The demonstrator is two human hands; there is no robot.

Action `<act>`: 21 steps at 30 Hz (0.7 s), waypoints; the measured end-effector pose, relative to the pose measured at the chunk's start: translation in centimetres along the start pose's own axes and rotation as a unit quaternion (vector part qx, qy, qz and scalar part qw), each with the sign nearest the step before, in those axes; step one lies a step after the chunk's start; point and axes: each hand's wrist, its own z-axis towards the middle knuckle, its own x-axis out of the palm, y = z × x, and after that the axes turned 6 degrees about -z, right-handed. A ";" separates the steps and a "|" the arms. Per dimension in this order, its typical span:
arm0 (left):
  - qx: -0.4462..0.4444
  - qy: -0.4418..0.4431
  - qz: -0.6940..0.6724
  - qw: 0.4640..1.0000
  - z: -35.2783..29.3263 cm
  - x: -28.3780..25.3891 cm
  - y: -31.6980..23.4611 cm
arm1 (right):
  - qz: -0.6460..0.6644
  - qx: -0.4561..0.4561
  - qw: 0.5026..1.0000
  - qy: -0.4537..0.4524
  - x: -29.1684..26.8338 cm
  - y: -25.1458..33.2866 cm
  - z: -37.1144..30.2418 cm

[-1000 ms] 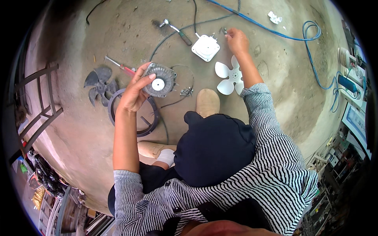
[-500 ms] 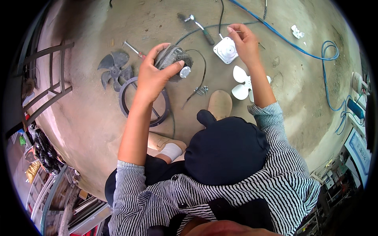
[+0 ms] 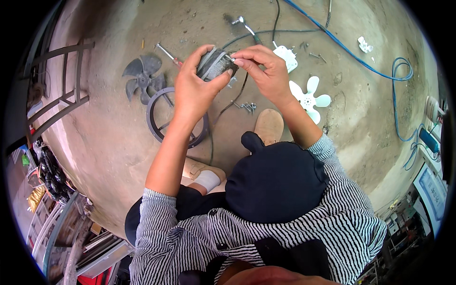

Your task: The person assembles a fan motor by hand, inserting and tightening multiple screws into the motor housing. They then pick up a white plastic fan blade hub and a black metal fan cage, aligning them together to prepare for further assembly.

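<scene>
My left hand (image 3: 189,88) is wrapped round a dark grey fan motor (image 3: 213,65), holding it tilted above the floor. Close against the motor's right side, the fingertips of my right hand (image 3: 266,71) pinch a thin metal screw (image 3: 230,58); its far end meets the motor, but whether it sits in a hole I cannot tell. Behind my right hand lies a white square motor (image 3: 288,58), partly covered. Beside my right forearm is a white fan blade (image 3: 308,100). Several loose screws (image 3: 248,107) lie below the held motor.
On the left lie a grey fan blade (image 3: 143,80), a black ring frame (image 3: 150,118) and a red-handled screwdriver (image 3: 166,52). A ratchet (image 3: 246,27) lies at the far side. Blue cable (image 3: 351,54) crosses the right. A metal rack (image 3: 66,76) stands far left.
My right hand has come left from beside the white square motor to the grey motor, bringing the screw. The grey motor has turned in my left hand, hiding its white hub.
</scene>
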 end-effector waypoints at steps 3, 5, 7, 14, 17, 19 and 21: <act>-0.010 -0.001 -0.010 1.000 -0.1 0.0 -0.2 | 0.017 0.039 0.999 0.004 0.2 0.2 -0.2; -0.006 0.001 0.001 1.000 -0.2 0.1 -0.1 | 0.031 0.066 0.997 0.007 0.2 0.2 -0.2; 0.009 0.004 0.017 1.000 -0.2 0.1 0.1 | 0.068 0.076 0.995 -0.014 0.6 0.0 -0.3; 0.068 -0.033 0.063 0.995 -0.1 0.5 1.2 | -0.071 -0.014 0.994 -0.087 1.7 0.4 -0.6; 0.070 -0.044 0.066 0.994 -0.2 0.7 1.2 | -0.087 -0.024 0.993 -0.077 1.5 0.3 -0.6; 0.072 -0.041 0.079 0.993 -0.2 0.7 1.1 | -0.086 -0.016 0.993 -0.076 1.5 0.2 -0.6; 0.078 -0.034 0.103 0.991 -0.1 0.5 0.8 | -0.086 -0.006 0.993 -0.076 1.6 0.2 -0.6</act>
